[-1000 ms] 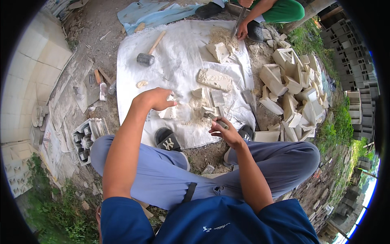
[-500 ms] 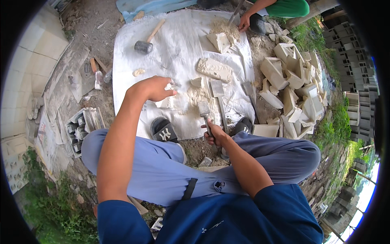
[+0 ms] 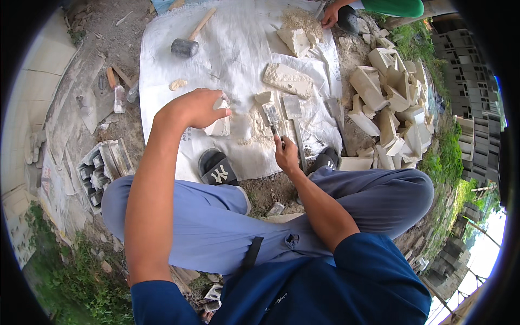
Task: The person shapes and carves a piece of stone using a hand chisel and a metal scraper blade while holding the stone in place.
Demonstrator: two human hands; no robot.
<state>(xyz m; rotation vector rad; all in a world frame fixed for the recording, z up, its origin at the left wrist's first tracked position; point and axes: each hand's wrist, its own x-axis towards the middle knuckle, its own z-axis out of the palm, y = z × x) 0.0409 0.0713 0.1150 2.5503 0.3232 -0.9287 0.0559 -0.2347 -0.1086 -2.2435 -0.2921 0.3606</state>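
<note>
My left hand (image 3: 201,107) is closed round a pale stone block (image 3: 219,127) standing on the white sheet; part of the block is hidden under the fingers. My right hand (image 3: 287,153) grips the dark handle of a broad-bladed chisel (image 3: 270,115). Its flat metal blade points away from me, beside a small chunk of pale stone (image 3: 264,98). Just right of that blade lies a long flat-bladed metal tool (image 3: 293,107). Behind them rests a larger rough pale slab (image 3: 288,79).
A rubber mallet (image 3: 185,47) lies on the white sheet (image 3: 233,59) at far left. Broken pale pieces (image 3: 387,103) are heaped on the right. A grey cast block (image 3: 103,170) sits left of my knee. Another person's hand (image 3: 329,16) is at the far right.
My right hand has moved forward with the chisel, bringing its blade up near the small chunk. My left hand keeps its hold on the block. The view has shifted slightly.
</note>
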